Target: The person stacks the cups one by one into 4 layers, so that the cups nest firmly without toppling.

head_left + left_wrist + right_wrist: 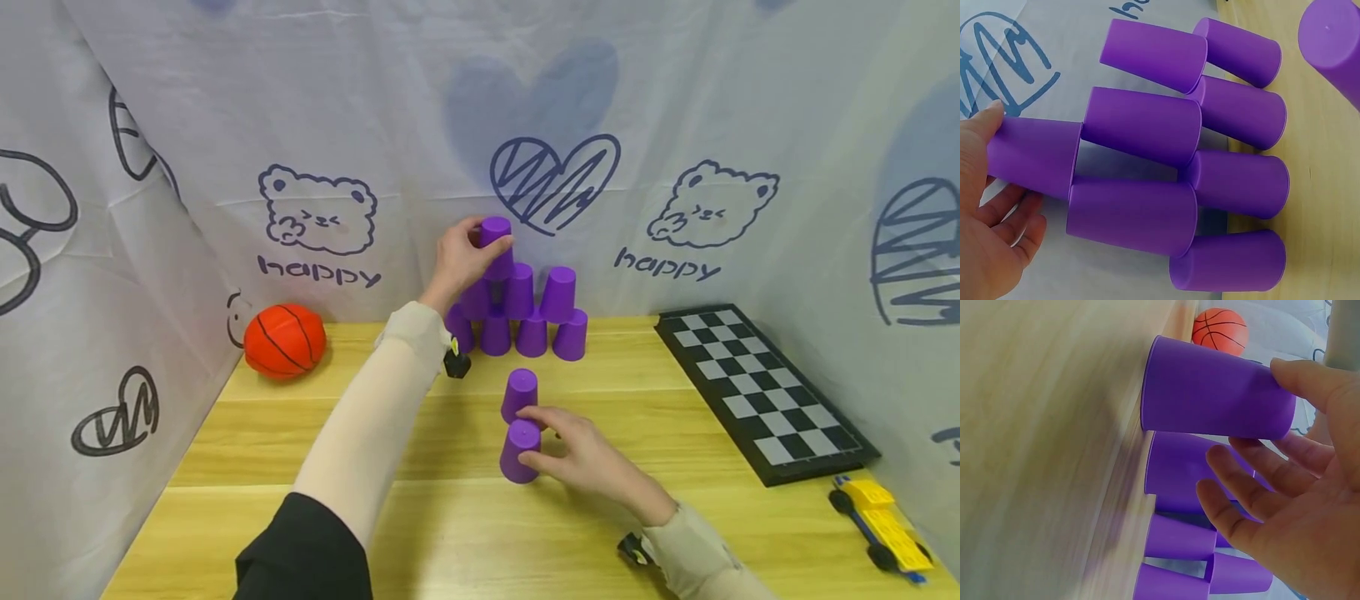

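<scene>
Upside-down purple cups are stacked like a pyramid by the back curtain, with several in the bottom row [572, 337] and three in the second row [559, 296]. My left hand [457, 260] pinches another purple cup [1038, 156] between thumb and fingers at the top of the stack, its rim right at the second-row cups. In front of the stack, two more inverted cups stand on the table, a farther one [521, 390] and a nearer one [517, 460]. My right hand [588, 458] grips the nearer cup with thumb and fingers at its upper part.
An orange toy basketball [285, 342] lies at the back left of the wooden table [300, 517]. To the right are a checkered board [765, 392] and a yellow toy car [885, 529]. Printed curtains [435, 100] enclose the back and sides.
</scene>
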Motion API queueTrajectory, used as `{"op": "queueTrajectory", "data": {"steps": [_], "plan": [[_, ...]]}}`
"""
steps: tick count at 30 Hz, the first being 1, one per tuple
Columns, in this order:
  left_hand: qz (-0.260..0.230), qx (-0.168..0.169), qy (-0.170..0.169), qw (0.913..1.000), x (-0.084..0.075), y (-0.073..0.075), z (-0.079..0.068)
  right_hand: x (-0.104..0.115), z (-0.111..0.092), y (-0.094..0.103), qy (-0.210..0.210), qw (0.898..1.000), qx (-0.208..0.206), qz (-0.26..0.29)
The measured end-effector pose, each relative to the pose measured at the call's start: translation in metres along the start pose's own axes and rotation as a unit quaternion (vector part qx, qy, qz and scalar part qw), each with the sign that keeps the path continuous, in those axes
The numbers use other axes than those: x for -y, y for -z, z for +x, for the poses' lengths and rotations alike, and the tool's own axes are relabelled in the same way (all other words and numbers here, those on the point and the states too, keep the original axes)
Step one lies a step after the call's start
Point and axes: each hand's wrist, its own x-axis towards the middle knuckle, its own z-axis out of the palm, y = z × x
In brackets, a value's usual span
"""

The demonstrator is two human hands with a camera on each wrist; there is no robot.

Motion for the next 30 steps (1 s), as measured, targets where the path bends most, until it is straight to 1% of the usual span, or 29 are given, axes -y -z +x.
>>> {"op": "queueTrajectory", "data": {"steps": [6, 13, 17, 20, 23, 26, 28, 30], "plan": [[0.002, 0.001, -0.001, 1.0, 0.001, 0.0, 0.001, 0.001, 0.0, 0.0, -0.024, 1.0, 0.011, -0.007], [0.01, 0.009, 0.001, 0.9999, -0.001, 0.003, 0.0, 0.0, 0.001, -0.002, -0.035, 0.999, 0.021, 0.001], [-0.002, 0.018, 0.002, 0.9998, -0.001, 0.008, -0.003, -0.001, 0.0, -0.002, -0.034, 0.999, 0.023, 0.008], [-0.023, 0.027, 0.001, 0.9994, 0.003, 0.013, -0.008, 0.002, 0.0, 0.003, -0.033, 0.999, 0.007, -0.001], [-0.03, 0.031, -0.004, 0.9991, 0.009, 0.02, -0.016, 0.01, 0.003, 0.016, -0.035, 0.999, -0.029, -0.014], [-0.013, 0.021, -0.019, 0.9995, 0.017, 0.029, -0.026, 0.02, 0.01, 0.038, -0.033, 0.997, -0.07, -0.026], [-0.011, 0.011, -0.041, 0.999, 0.023, 0.034, -0.034, 0.023, 0.019, 0.055, -0.03, 0.994, -0.095, -0.032], [-0.009, 0.002, -0.07, 0.9975, 0.03, 0.036, -0.044, 0.024, 0.031, 0.072, -0.032, 0.993, -0.11, -0.04]]}}
